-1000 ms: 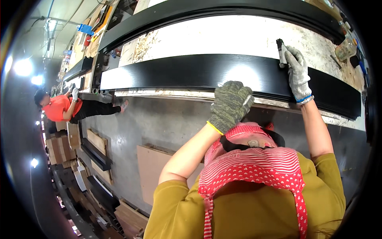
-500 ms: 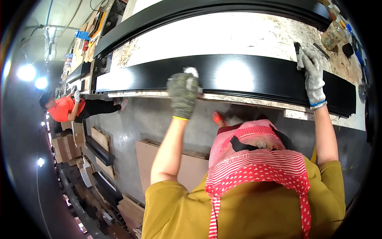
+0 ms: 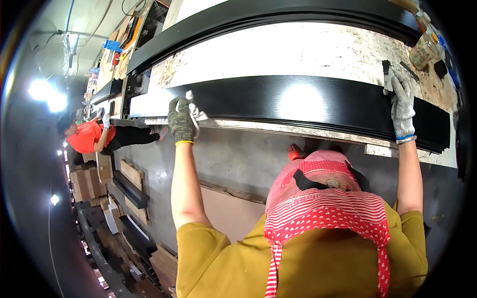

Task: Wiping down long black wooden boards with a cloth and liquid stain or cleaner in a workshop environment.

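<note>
A long black board (image 3: 243,97) lies lengthwise along the near side of the white worktable (image 3: 348,47), apparently atop a stack of similar boards. My left hand (image 3: 181,121), in a dark green patterned knit glove, is closed on a white cloth (image 3: 198,114) near the board's left end. The cloth touches the board's near edge. In a pale grey glove, my right hand (image 3: 403,107) rests over the board's right part. Its fingers close around a small tool with a black end and a pale flat part (image 3: 387,77), which resembles a brush.
Another set of long black boards (image 3: 278,12) runs along the table's far side. A jar (image 3: 424,51) and a thin dark strip (image 3: 409,71) sit at the right. Left, a person in an orange top (image 3: 92,136) stands at a bench. Brown panels (image 3: 228,211) are below the table.
My left hand has slid left along the board with the cloth, toward its left end. My right hand keeps its place on the board, still with the small tool.
</note>
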Tool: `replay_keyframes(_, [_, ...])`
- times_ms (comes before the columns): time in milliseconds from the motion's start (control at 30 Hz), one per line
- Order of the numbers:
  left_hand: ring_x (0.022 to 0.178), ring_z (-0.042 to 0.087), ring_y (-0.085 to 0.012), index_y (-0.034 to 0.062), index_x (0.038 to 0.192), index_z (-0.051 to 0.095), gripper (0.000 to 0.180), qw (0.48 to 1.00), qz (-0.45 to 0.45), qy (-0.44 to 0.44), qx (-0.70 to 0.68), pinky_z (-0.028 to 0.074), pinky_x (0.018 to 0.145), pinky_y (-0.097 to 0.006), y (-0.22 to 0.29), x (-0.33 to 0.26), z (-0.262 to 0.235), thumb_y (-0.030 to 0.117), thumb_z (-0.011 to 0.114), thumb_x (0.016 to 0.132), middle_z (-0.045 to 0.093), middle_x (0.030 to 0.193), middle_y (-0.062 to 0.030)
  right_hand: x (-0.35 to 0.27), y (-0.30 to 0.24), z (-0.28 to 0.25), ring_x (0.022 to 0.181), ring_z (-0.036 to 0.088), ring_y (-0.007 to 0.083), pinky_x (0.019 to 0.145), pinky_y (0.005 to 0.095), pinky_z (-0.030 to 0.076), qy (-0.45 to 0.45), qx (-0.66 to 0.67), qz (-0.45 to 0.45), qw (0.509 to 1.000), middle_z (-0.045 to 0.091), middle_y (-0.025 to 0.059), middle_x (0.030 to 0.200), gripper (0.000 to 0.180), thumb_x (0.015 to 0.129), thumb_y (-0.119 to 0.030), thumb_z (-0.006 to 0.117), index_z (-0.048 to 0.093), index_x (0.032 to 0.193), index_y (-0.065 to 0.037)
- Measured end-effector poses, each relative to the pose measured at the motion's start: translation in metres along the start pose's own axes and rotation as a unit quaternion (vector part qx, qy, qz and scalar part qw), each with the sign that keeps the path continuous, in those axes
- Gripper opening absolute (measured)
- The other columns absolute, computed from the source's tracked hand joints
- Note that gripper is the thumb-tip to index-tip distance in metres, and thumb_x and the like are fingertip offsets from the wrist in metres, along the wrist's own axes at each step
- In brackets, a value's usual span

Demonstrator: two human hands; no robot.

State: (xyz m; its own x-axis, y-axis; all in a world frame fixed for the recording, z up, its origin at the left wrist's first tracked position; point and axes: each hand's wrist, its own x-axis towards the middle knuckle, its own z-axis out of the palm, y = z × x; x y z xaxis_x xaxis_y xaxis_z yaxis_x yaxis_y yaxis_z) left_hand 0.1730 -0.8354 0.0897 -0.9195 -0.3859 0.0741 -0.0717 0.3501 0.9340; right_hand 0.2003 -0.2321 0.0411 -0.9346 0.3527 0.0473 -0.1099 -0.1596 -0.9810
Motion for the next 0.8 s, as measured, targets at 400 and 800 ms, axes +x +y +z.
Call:
replay_keyframes(400, [0.085,0.061,-0.0329,0.0119,0.088,0.067,0.014,0.857,0.357,-0.207,0.309,0.048,0.081,-0.045,0.031,-0.086,0.089,0.025,0.07,0.085,0.063,0.089,-0.0127,0.004,0.008,0.005,0.073,0.055,0.0085,0.065,0.0234,0.042,0.081,-0.084,-0.003,0.993,0.064,0.0019,0.091,0.033,0.095,-0.023,0.064,0.065,0.118,0.001])
replay_keyframes(800, [0.103,0.055,-0.0302,0.0147,0.091,0.065,0.016,0.797,0.481,-0.132,0.341,0.041,0.088,-0.049,0.044,-0.119,0.137,0.028,0.068,0.084,0.061,0.097,-0.0088,-0.004,0.006,0.003,0.075,0.058,0.0111,0.068,0.0255,0.047,0.074,-0.097,-0.016,0.992,0.065,0.0046,0.09,0.032,0.095,-0.021,0.064,0.064,0.117,0.002])
